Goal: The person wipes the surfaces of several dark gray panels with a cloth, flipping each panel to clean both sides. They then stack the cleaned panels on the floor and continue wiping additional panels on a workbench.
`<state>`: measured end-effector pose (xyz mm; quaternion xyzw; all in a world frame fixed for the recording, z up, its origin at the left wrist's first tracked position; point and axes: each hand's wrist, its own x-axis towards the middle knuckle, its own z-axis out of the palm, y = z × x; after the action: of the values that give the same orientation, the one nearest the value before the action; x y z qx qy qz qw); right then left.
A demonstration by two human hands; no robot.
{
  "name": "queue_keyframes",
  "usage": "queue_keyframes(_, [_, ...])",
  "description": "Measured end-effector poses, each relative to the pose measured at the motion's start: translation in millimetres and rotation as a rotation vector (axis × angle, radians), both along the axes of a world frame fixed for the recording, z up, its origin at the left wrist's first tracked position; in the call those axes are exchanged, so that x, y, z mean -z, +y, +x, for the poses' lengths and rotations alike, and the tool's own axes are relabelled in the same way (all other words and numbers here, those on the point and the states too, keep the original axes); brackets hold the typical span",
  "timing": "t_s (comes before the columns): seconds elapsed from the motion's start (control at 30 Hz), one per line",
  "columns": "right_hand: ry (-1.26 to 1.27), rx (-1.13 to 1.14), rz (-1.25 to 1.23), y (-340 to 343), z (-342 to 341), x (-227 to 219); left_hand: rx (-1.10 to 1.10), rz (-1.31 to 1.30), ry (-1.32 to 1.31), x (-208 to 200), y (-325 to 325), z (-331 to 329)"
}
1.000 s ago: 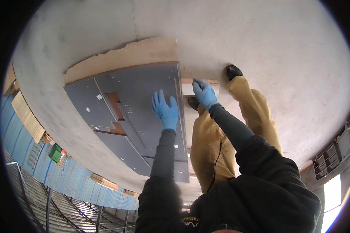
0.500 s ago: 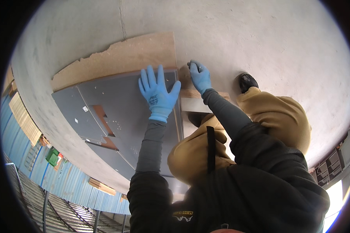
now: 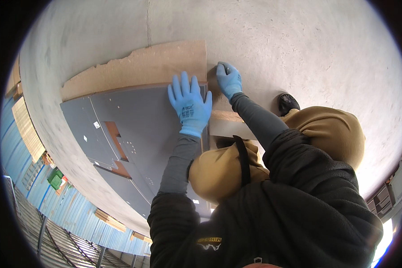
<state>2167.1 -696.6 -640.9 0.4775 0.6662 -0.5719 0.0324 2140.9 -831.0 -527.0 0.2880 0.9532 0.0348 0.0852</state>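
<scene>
Left hand (image 3: 192,111), blue-gloved, fingers spread apart — palm over the far right corner of a flat dark-grey panel (image 3: 152,120), fingertips over a ragged-edged brown sheet (image 3: 165,62) along its far side. Right hand (image 3: 230,84), same glove, curled around a small dark object (image 3: 228,70), mostly hidden from me, just right of that corner. Pale concrete floor (image 3: 299,44) all around.

The right hand (image 3: 230,82) hides most of a small dark object (image 3: 228,70), too little showing to tell its kind, while the lower edge cuts off the black jacket (image 3: 277,214).
</scene>
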Motion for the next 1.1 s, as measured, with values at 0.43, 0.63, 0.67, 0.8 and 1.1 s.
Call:
queue_keyframes(0.43, [0.022,-0.056,-0.018,0.0,-1.8,-0.7,0.041,-0.022,0.018,3.5,3.6,-0.8])
queue_keyframes(0.63, [0.001,-0.066,-0.054,-2.3,-3.5,-3.8,0.048,-0.038,0.007,1.8,6.5,-2.8])
queue_keyframes(0.67, [-0.008,-0.074,-0.053,-2.7,-3.5,-4.6,0.048,-0.032,0.010,1.7,6.8,-2.8])
queue_keyframes(0.8, [-0.011,-0.077,-0.053,-3.2,-3.3,-6.2,0.046,-0.017,0.001,2.0,7.7,-2.5])
queue_keyframes(1.1, [-0.015,-0.098,-0.052,-4.2,-4.5,-7.4,0.036,0.006,0.013,4.8,6.9,-1.5])
